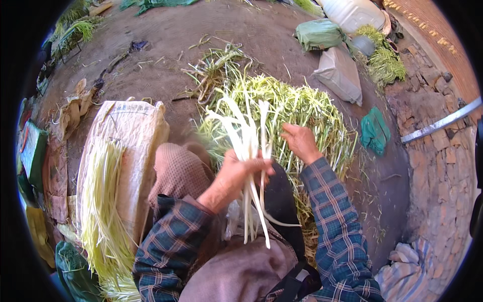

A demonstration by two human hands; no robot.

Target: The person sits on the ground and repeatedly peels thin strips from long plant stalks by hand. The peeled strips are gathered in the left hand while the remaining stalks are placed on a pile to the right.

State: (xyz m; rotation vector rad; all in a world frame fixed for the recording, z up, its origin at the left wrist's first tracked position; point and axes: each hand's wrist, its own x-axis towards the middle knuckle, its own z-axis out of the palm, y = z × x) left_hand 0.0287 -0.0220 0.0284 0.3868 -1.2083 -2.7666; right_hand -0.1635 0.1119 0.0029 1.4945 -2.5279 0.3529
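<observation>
My left hand [241,173] is closed around a small bunch of pale, whitish-yellow stalks [247,143], which look like blanched chives or a similar leafy vegetable. Their ends fan out above the fist and hang down over my lap. To its right, my right hand [301,141] is raised with curled fingers over a large heap of yellow-green stalks [317,109]; whether anything thin is between its fingertips cannot be told. On the left, a long bundle of pale yellow stalks [102,204] lies along a whitish sack-covered block [132,132].
Tangled stalks [217,71] lie on the dirt floor beyond the heap. At upper right are a green bag [320,34], a pale wrapped block [339,73] and a plastic container [354,15]. A brick strip [430,196] runs along the right, with a striped sack [407,271] below.
</observation>
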